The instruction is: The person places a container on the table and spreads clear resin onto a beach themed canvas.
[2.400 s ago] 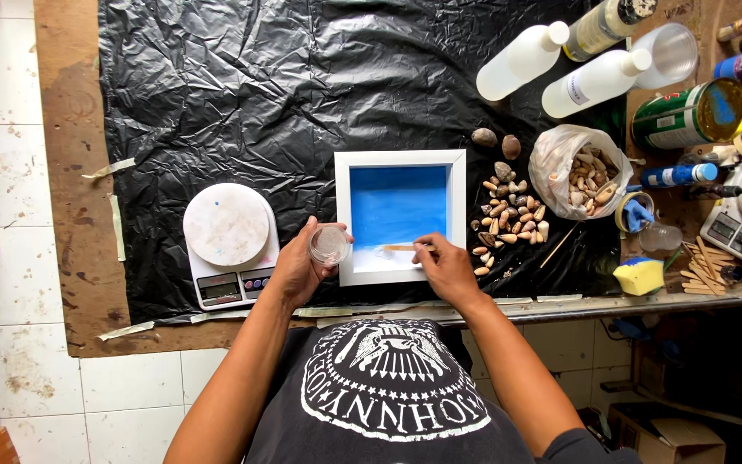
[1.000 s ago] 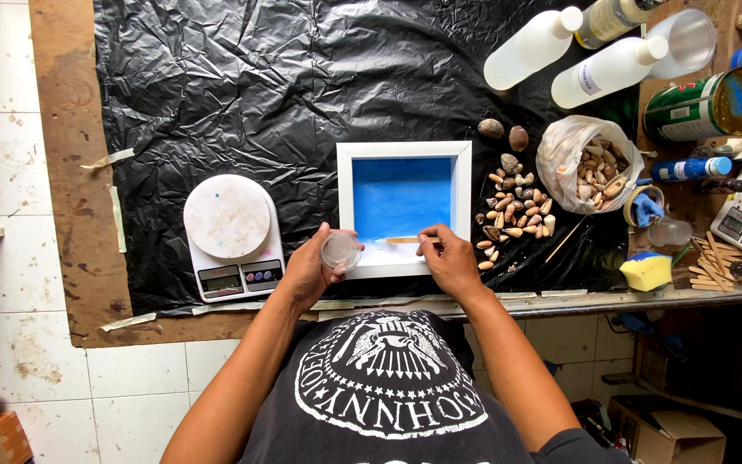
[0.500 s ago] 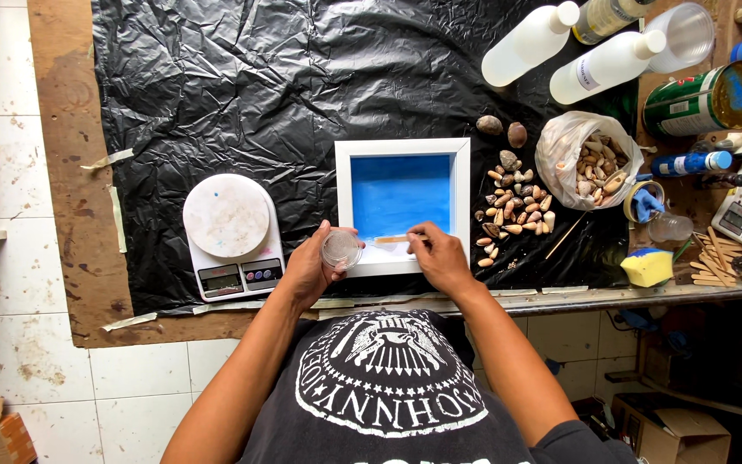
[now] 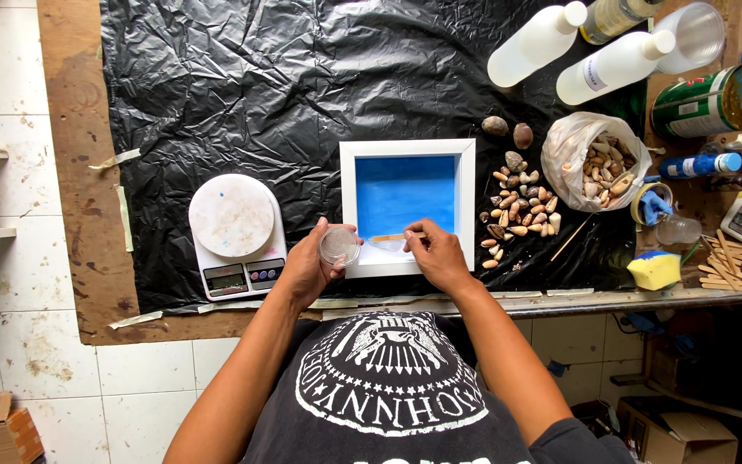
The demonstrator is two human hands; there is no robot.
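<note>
1. L hand (image 4: 309, 268) cupped round small clear cup (image 4: 338, 247), at white frame (image 4: 407, 207)'s near-left corner
2. R hand (image 4: 438, 255) pinching wooden stick (image 4: 391, 238) over frame's near edge
3. Best w/ light, even strokes, cup level

A white frame (image 4: 407, 148) is showing a blue inside; black plastic sheet (image 4: 259, 77) is covering the brown table (image 4: 70, 129); the scale (image 4: 234, 232) is white.

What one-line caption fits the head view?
Left hand holds a clear cup; right hand works a wooden stick in a white-framed blue tray.
</note>
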